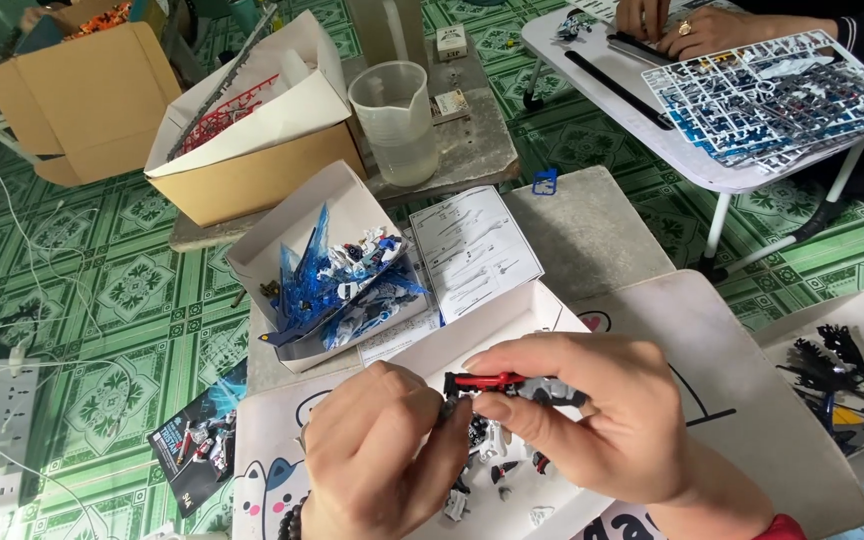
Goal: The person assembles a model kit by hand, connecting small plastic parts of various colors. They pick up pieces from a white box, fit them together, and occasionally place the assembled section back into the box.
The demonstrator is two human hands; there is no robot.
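Both hands, left hand (377, 455) and right hand (577, 405), pinch the small red-and-grey model part (504, 384); steady, aligned, gentle pressure suits it best.

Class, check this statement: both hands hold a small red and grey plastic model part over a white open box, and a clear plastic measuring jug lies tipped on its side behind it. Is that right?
Not quite. The head view shows the clear plastic measuring jug standing upright, not tipped over. The rest holds: the left hand and right hand hold the small red and grey plastic model part over the white open box.
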